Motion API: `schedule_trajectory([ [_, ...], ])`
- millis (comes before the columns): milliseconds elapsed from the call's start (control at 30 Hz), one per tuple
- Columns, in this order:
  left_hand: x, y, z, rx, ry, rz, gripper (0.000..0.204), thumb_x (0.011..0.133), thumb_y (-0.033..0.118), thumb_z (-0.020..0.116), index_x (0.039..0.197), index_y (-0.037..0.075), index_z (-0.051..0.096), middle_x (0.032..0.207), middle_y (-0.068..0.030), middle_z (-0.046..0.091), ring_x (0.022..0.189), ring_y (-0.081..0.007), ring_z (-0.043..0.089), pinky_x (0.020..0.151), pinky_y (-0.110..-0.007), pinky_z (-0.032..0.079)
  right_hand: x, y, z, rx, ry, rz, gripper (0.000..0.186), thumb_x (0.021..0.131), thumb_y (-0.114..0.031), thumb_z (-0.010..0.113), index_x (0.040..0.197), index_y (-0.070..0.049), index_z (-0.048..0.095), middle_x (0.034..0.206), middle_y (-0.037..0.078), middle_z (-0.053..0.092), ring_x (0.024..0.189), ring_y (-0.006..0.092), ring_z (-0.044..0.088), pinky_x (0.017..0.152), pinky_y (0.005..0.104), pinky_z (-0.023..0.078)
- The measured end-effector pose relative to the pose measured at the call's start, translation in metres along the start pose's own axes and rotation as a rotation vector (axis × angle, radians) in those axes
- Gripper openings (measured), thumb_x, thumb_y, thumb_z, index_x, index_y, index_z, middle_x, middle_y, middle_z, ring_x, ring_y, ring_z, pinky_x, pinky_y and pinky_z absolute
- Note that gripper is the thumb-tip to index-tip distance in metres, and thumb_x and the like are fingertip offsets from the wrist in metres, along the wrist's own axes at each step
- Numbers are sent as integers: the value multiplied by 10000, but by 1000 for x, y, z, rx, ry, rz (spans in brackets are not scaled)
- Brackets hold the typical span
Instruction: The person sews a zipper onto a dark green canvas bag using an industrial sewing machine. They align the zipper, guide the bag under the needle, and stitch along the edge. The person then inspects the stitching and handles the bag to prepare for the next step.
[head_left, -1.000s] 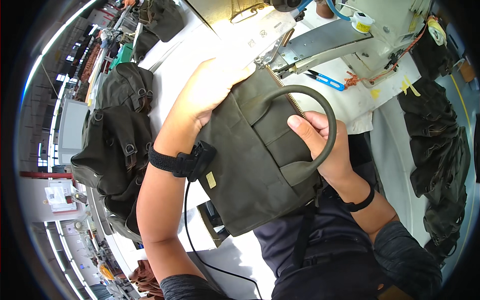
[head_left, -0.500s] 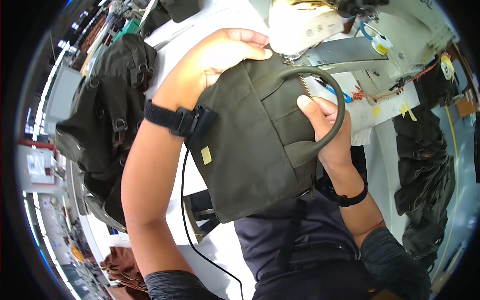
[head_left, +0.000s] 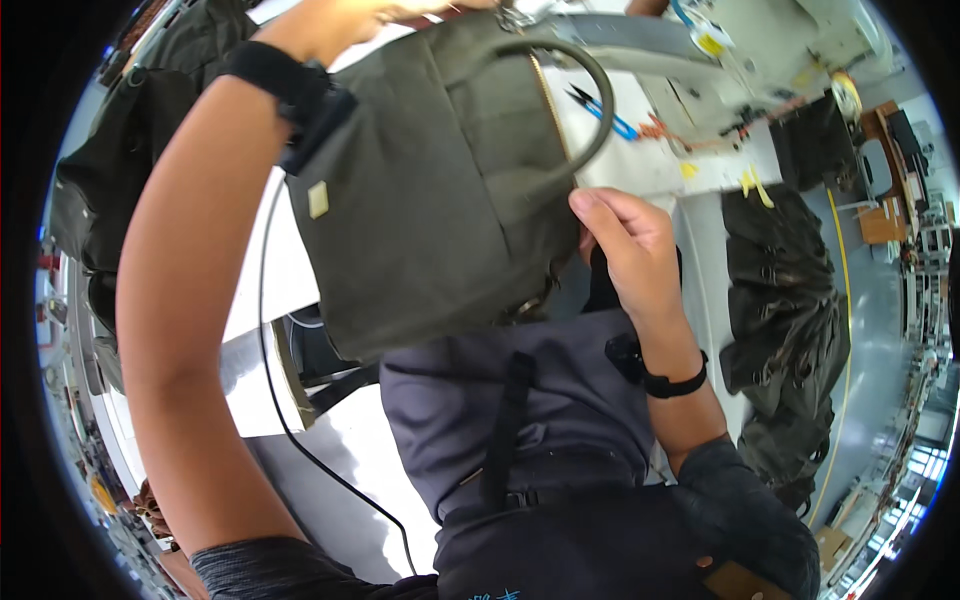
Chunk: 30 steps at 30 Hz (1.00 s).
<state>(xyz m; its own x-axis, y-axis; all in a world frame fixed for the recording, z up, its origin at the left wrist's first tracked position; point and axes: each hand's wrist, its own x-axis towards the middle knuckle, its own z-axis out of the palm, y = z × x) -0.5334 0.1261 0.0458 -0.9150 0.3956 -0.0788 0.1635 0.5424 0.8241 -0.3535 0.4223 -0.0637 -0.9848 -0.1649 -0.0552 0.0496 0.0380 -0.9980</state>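
Observation:
A dark olive bag (head_left: 400, 190) with a rolled loop handle (head_left: 605, 100) lies tilted between my arms, its lower end near my lap. A small pale yellow tag (head_left: 318, 199) is on its left part, and a brass-toothed zip (head_left: 545, 95) runs along its right edge. My left hand (head_left: 400, 8) is at the bag's far end, its fingers mostly cut off by the top of the picture. At the right edge, just below the handle's lower end, my right hand (head_left: 640, 245) is closed, thumb and fingers pinching the bag's edge.
Blue-handled thread snips (head_left: 608, 113) lie on the white table right of the handle. Beyond stands a sewing machine with a metal arm (head_left: 640, 45). Dark bags are heaped at the left (head_left: 130, 150) and hang at the right (head_left: 780, 280). A black cable (head_left: 268, 340) dangles by my left arm.
My right hand has moved along the zipped edge toward me, from inside the handle's loop to below its lower end. The whole view has shifted, with the bag and left hand now higher and further left.

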Motion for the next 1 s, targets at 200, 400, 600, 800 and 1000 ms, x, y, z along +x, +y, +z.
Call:
schedule_trajectory([
  [200,-78,48,39,523,273,153,397,970,302,761,1257,33,716,1201,-78,739,1113,-159,663,978,-313,482,-12,-7,-21,32,-145,-31,273,1000,-243,736,964,27,759,730,-34,643,660,29,561,592,213,442],
  [400,-198,68,171,796,427,364,431,763,85,838,1164,47,686,1260,-150,657,1234,-388,598,1054,-479,468,-9,-13,-17,61,-239,-7,272,983,-228,754,873,20,735,683,-27,632,595,25,526,551,217,417],
  [600,-178,43,240,907,747,415,410,791,112,856,1165,130,690,1259,-31,707,1234,-285,631,1111,-438,397,-21,-15,-5,385,-131,140,325,982,-285,754,856,13,716,651,11,640,518,61,567,454,235,416],
  [800,-181,23,212,1094,845,615,232,828,112,760,1039,201,801,1054,78,757,1031,-145,682,986,-336,417,-22,-18,9,585,-144,307,339,969,-297,762,855,14,693,589,-2,588,446,89,521,421,255,397],
  [1000,-178,30,210,1042,742,603,249,802,117,817,1040,191,830,1002,61,758,978,-163,681,918,-322,427,-26,-10,9,514,-130,232,336,1002,-301,734,897,15,699,586,-21,545,486,52,495,466,237,435],
])
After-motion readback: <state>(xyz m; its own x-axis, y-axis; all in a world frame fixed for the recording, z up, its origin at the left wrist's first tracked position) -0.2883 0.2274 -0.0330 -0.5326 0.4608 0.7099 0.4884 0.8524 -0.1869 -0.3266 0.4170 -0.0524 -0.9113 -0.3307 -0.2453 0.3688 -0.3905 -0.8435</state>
